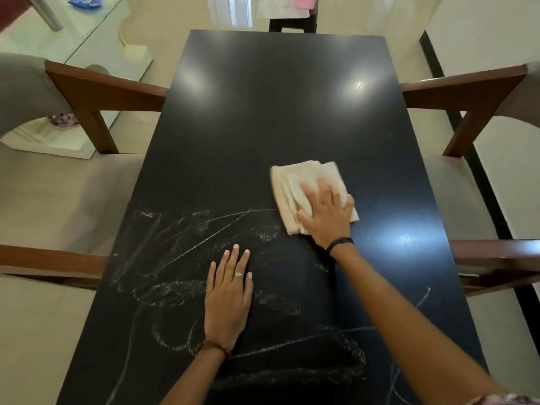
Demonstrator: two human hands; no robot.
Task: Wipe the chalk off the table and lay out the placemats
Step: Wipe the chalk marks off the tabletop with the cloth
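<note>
A long black table (263,112) runs away from me. White chalk marks (181,258) cover its near half, mostly on the left and along the front. A folded cream cloth (295,182) lies on the table right of centre. My right hand (327,214) presses flat on the cloth with its fingers spread. My left hand (229,296) rests flat on the table among the chalk marks, fingers straight, holding nothing. No placemats are in view.
Wooden chairs with grey cushions stand along both sides: two on the left (96,92) (43,258) and two on the right (467,92) (496,258). A dark chair (292,23) stands at the far end. A glass table (73,39) stands at the back left.
</note>
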